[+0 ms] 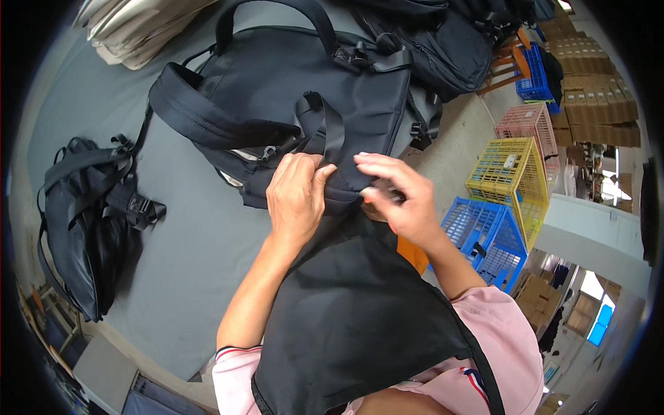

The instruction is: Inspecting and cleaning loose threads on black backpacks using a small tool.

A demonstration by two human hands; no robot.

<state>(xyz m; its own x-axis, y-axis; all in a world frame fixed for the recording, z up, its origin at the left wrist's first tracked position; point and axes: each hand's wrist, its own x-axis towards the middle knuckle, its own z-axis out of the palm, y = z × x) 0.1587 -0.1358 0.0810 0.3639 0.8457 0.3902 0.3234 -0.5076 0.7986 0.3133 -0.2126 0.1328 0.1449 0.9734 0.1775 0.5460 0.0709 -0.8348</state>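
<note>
A black backpack (266, 72) lies on the grey table in front of me, its padded shoulder strap (197, 111) looping up on the left. My left hand (297, 197) is closed, thumb against fingers, on the backpack's near edge beside a loose webbing strap (332, 131). Just right of it, my right hand (404, 197) hovers by the near right corner, slightly blurred. Its thumb and fingers curl around a small dark thing that I cannot make out. A tiny orange-red spot shows near the thumb tip.
Another black backpack (83, 228) lies on the table (180, 277) at left. More black bags (443, 52) sit at the far right, and beige bags (131, 31) at the far left. Beyond the right edge stand blue (477, 232), yellow (501, 166) and pink crates (529, 123), with stacked cartons (595, 90).
</note>
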